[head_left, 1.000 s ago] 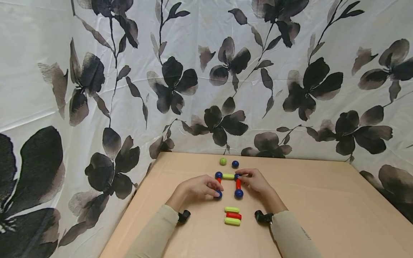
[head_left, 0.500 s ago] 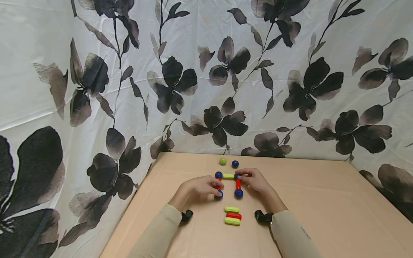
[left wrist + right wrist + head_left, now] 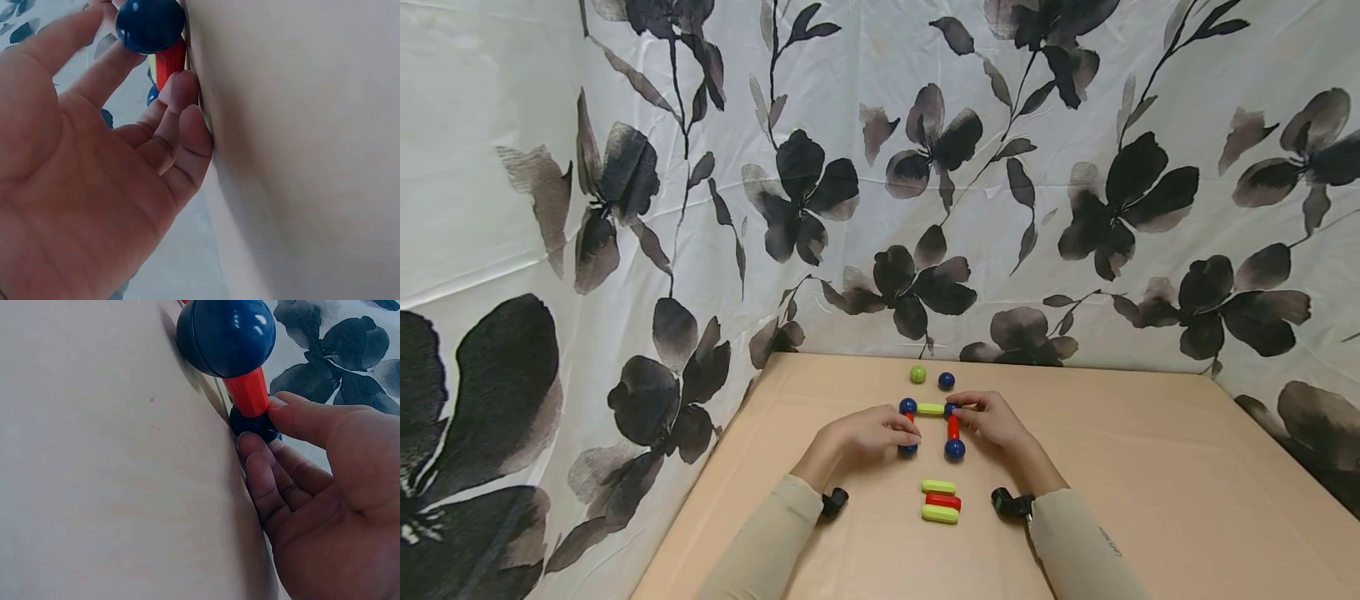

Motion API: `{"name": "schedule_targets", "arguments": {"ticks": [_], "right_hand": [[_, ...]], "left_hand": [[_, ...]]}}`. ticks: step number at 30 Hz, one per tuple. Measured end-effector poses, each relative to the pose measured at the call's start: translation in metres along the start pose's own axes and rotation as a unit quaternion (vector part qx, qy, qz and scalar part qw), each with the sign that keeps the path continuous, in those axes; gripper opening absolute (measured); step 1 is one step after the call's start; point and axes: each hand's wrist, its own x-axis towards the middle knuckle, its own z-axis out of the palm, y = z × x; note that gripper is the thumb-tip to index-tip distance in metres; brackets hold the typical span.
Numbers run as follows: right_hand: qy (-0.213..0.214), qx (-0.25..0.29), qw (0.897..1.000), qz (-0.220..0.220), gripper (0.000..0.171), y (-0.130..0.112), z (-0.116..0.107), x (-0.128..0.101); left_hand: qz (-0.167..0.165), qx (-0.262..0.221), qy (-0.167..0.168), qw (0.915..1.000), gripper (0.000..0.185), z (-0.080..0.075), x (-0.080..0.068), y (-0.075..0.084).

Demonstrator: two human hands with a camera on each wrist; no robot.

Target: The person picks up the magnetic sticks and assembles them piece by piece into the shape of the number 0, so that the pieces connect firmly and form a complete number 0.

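Observation:
A U-shaped frame of magnetic balls and rods lies on the table. A lime rod (image 3: pixel 931 409) joins its two far blue balls, and a red rod runs toward me from each. My left hand (image 3: pixel 868 433) curls its fingers around the left red rod (image 3: pixel 170 65), close to the near left blue ball (image 3: pixel 150 24), which is partly covered in the head view. My right hand (image 3: pixel 992 417) pinches the far right blue ball (image 3: pixel 253 425), thumb at the end of the right red rod (image 3: pixel 248 392). The near right blue ball (image 3: pixel 955 450) is untouched.
Behind the frame sit a loose green ball (image 3: pixel 918 375) and a loose blue ball (image 3: pixel 947 381). Nearer to me lie two lime rods, one being a far lime rod (image 3: pixel 938 486), with a loose red rod (image 3: pixel 943 502) between them. A floral cloth (image 3: pixel 917 167) hangs behind the table (image 3: pixel 1150 467).
My left hand has shifted slightly, its thumb moving from the near left blue ball up toward the red rod. The right hand and the loose pieces stay put.

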Motion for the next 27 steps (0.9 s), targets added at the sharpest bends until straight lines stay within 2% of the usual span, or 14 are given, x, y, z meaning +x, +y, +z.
{"name": "schedule_targets", "arguments": {"ticks": [4, 14, 21, 27], "right_hand": [[-0.005, -0.001, 1.000, -0.007, 0.030, -0.0006, 0.0002, 0.0007], [0.000, 0.013, 1.000, -0.009, 0.030, -0.0020, -0.0001, -0.0020], [0.001, 0.009, 1.000, -0.009, 0.030, -0.0041, 0.0001, -0.0031], [0.001, 0.005, 1.000, -0.009, 0.029, -0.0025, -0.0003, -0.0028]], "left_hand": [[0.018, -0.004, -0.015, 0.9997, 0.023, 0.0016, 0.0015, 0.0015], [-0.021, -0.015, 0.009, 0.9996, 0.027, 0.0044, 0.0028, 0.0037], [-0.024, -0.049, 0.009, 0.9984, 0.031, 0.0035, 0.0017, 0.0022], [-0.036, -0.063, 0.026, 0.9970, 0.033, 0.0036, 0.0005, 0.0022]]}}
